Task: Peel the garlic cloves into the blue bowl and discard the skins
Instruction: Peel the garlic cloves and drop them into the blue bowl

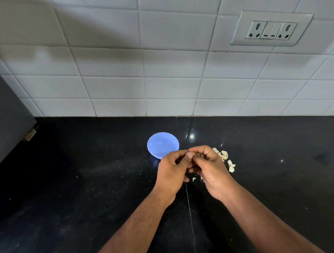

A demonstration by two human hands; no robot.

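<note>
A small blue bowl [162,143] stands on the black counter, and nothing shows inside it. Just in front of it my left hand [172,169] and my right hand [209,169] meet, fingertips pinched together around a garlic clove that is almost wholly hidden between them. Several pale garlic pieces [224,156] lie on the counter to the right of my right hand, and a few small skin bits [194,179] lie under my hands.
The glossy black counter [79,179] runs back to a white tiled wall [146,75] with a socket plate [271,30] at upper right. A dark cabinet side [4,119] rises at the left edge.
</note>
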